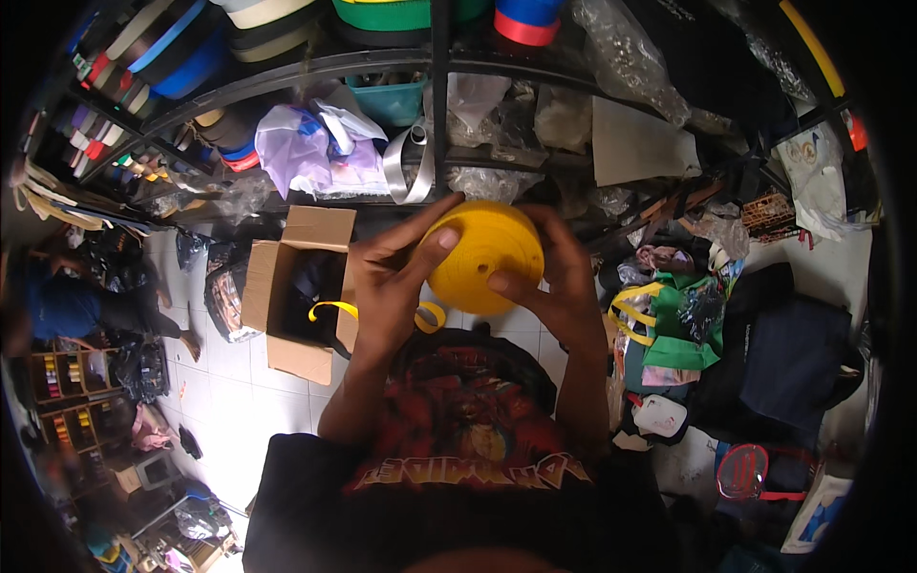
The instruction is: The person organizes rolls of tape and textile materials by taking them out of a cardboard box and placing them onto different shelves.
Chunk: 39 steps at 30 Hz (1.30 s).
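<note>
Yellow round ribbon roll [485, 256] sits clamped between your left hand [387, 282] and right hand [559, 272], so its loose tail hangs beside the open cardboard box [287, 286].

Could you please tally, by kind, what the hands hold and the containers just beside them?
Yellow tape roll, held between left hand and right hand: 1
Open cardboard box: 1
Green bag with yellow handles: 1
Total: 3
</note>
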Tool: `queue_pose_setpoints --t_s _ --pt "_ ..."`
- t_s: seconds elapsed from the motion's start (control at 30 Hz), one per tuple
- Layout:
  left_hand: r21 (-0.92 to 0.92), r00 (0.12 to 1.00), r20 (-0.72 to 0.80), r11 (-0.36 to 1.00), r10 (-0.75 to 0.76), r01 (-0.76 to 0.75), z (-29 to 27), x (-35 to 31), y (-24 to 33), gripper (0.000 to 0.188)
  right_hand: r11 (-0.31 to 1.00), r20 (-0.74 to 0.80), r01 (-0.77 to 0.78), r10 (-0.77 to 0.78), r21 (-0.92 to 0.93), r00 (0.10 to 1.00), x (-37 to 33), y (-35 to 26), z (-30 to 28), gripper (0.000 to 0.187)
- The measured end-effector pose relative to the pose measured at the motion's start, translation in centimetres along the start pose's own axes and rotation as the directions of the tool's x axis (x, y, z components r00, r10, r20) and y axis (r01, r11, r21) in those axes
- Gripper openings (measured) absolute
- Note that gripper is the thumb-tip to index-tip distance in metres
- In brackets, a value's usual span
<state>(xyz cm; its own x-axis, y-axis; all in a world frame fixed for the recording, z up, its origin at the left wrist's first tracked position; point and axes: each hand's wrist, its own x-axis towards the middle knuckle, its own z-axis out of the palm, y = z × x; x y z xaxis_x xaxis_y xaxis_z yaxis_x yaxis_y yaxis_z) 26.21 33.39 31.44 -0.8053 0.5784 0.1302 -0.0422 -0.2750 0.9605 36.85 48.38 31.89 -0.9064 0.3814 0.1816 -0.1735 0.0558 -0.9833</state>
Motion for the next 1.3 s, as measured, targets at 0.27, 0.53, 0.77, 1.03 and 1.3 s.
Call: queue_pose_setpoints --t_s 0.27,0.53,0.77,1.03,1.3 --pt "0.061 0.988 -0.111 0.992 -0.105 0.112 1.3 -1.2 -4.1 0.032 0.995 -0.35 -0.021 -0.014 -0.096 0.937 -0.2 3.4 2.1 0.03" --pt "0.074 0.975 -0.154 0.982 -0.161 0.174 0.4 -0.9 -6.0 0.032 0.985 -0.347 -0.133 0.164 0.112 0.923 -0.8 5.7 1.5 0.028" --pt "0.061 0.984 -0.038 0.983 -0.172 0.174 0.1 -0.9 -7.0 0.031 0.981 -0.31 -0.188 0.192 0.045 0.931 -0.6 7.0 -0.3 0.024" --pt "0.056 0.973 0.026 0.972 -0.228 0.227 0.5 -1.5 -6.9 0.031 0.973 -0.205 -0.229 0.223 -0.004 0.953 -0.7 6.0 -0.3 0.027" --pt "0.026 0.955 -0.136 0.963 -0.263 0.269 3.3 -2.0 -7.4 0.036 0.992 -0.685 0.048 0.046 0.117 0.727 -1.3 8.3 2.0 0.024"
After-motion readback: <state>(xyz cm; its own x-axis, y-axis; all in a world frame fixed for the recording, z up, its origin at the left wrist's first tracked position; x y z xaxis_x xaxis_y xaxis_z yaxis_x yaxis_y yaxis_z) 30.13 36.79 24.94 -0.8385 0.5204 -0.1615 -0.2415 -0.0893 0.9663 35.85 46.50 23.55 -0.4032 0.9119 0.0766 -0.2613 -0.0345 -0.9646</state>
